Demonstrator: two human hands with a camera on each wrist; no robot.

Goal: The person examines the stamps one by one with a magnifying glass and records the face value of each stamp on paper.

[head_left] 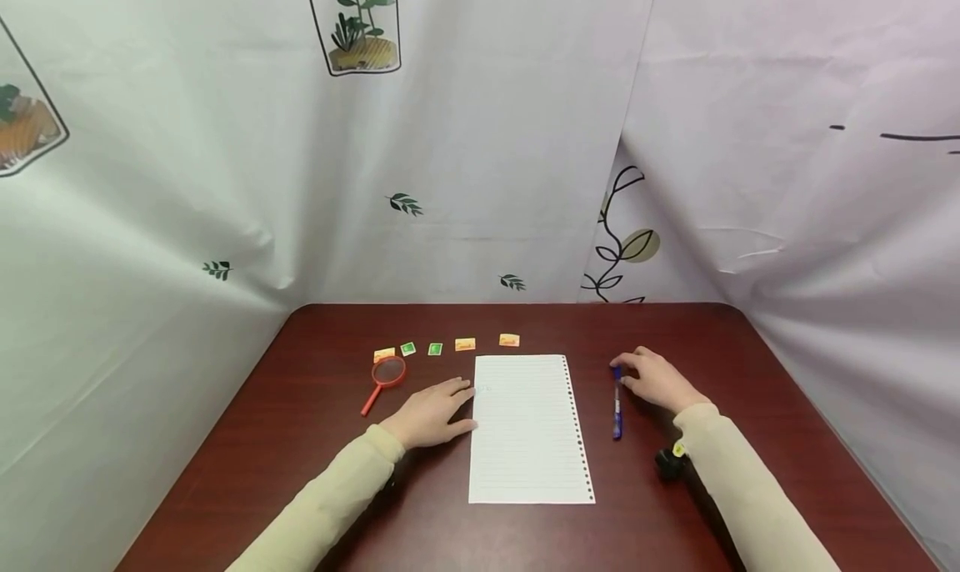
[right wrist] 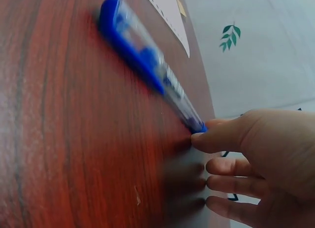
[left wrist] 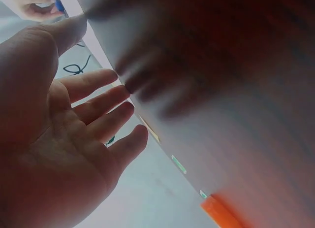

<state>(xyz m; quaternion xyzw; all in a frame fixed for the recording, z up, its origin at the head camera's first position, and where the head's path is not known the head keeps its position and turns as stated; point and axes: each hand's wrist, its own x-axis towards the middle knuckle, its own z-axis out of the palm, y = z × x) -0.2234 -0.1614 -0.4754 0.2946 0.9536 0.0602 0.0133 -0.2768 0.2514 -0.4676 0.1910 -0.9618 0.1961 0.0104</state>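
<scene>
A sheet of lined, hole-punched paper (head_left: 528,430) lies on the dark red table. My left hand (head_left: 435,412) is at its left edge, the fingertips touching the margin; in the left wrist view the fingers (left wrist: 98,102) are spread and relaxed, holding nothing. To the right of the paper, my right hand (head_left: 656,378) pinches the far end of a blue pen (head_left: 617,405) between thumb and index finger. In the right wrist view the pen (right wrist: 142,55) has a clear barrel and a blue cap with a clip, and the other fingers extend loosely beside it.
A red magnifying glass (head_left: 388,372) lies left of the paper, its lens by an orange stamp-like piece (head_left: 384,355). Small green pieces (head_left: 435,349) and more orange ones (head_left: 465,344) line up behind the paper. A small black object (head_left: 667,464) is beneath the right wrist. White printed cloth (head_left: 480,138) hangs around the table.
</scene>
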